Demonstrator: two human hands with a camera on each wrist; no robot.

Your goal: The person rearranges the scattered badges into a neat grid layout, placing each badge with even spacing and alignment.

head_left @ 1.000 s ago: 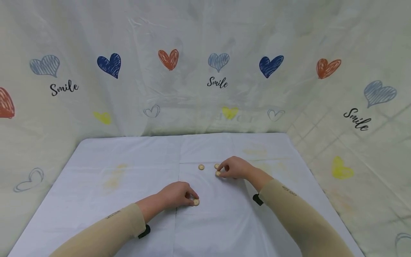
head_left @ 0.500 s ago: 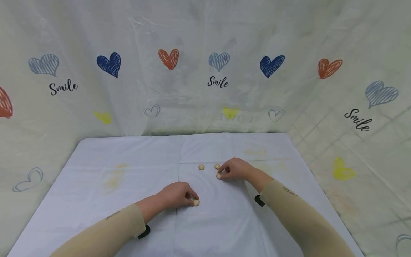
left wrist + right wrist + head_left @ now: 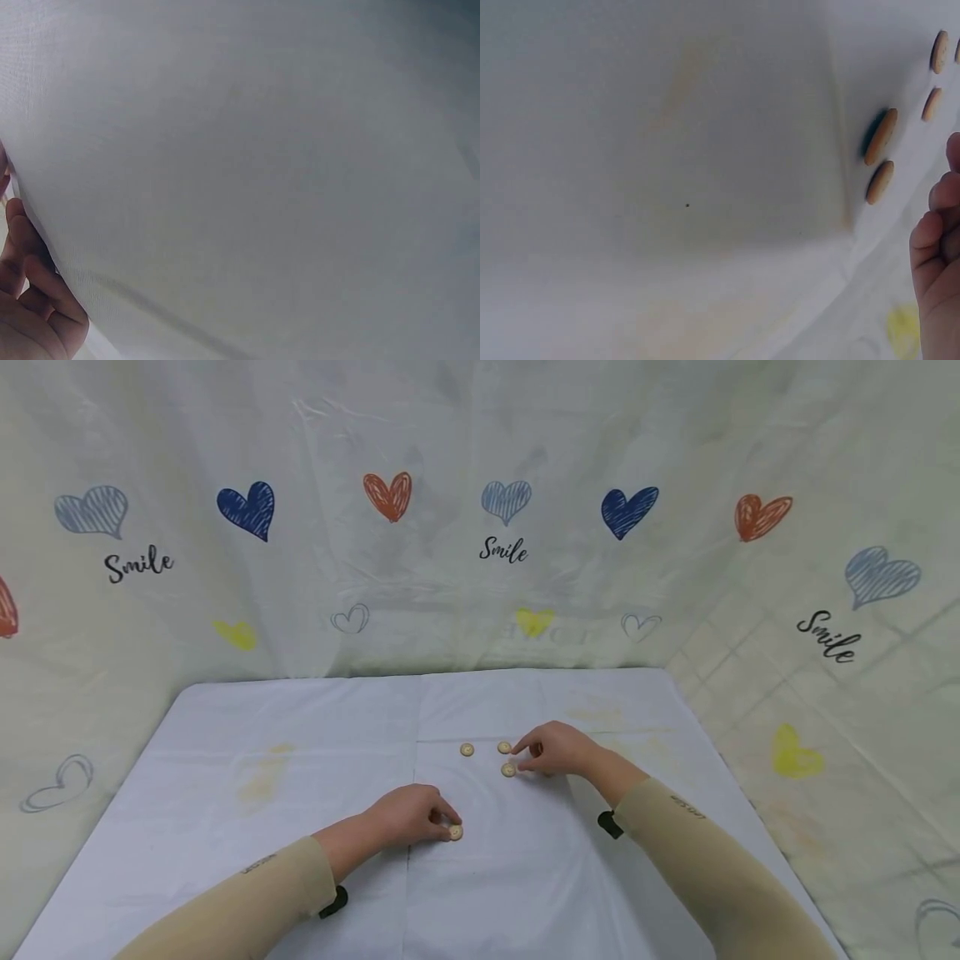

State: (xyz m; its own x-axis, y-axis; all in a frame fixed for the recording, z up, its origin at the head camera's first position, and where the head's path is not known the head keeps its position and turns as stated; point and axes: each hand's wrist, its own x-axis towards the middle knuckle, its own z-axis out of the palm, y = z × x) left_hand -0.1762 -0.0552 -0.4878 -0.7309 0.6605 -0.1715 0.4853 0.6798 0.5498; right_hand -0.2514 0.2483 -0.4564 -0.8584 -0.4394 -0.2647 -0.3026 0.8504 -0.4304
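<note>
In the head view, my left hand (image 3: 412, 814) pinches a small round beige disc (image 3: 456, 832) between thumb and index finger, low over the white tablecloth. The disc has a ring near its rim and faint marks in the middle. My right hand (image 3: 558, 749), thumb and index apart, is beside a similar near disc (image 3: 508, 769). Its index fingertip comes right up to a farther disc (image 3: 504, 747). Another disc (image 3: 467, 749) lies to their left. The right wrist view shows several thick-edged discs (image 3: 880, 136) and curled fingers (image 3: 928, 231). The left wrist view shows fingers (image 3: 52, 289) only, their disc hidden.
A white cloth (image 3: 315, 718) with fold lines and yellowish stains covers the table. Behind and at the sides hangs a pale curtain (image 3: 435, 585) printed with hearts and "Smile". Both forearms wear beige sleeves (image 3: 720, 860), with a dark band at each wrist.
My right hand drew the near disc slightly toward me, then let go; its thumb now stands a little right of it. My left hand holds its disc in place. The head view shifted slightly.
</note>
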